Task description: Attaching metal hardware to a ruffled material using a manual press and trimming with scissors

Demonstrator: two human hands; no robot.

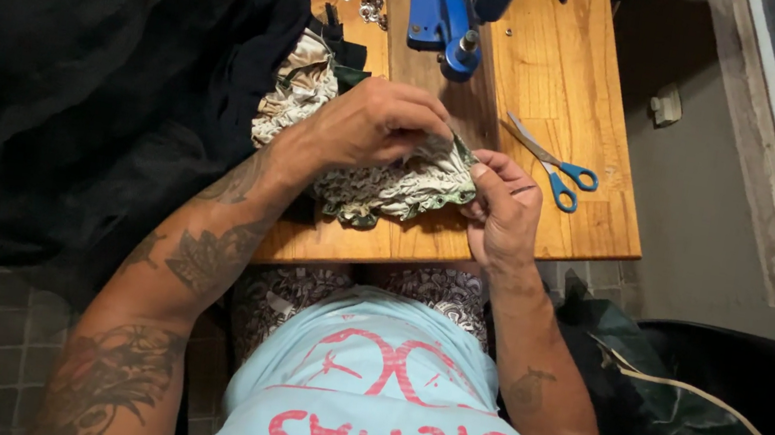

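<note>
Pinching patterned fabric (402, 184), left hand (370, 124), right hand (504, 214), wooden table (548, 79), blue scissors (556, 171)

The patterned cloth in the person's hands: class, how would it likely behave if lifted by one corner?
The patterned cloth would probably hang limp, since it bunches into soft folds between the left hand and right hand. It looks thin, so likely light. It seems unlikely to roll or slide off the wooden table.
</note>
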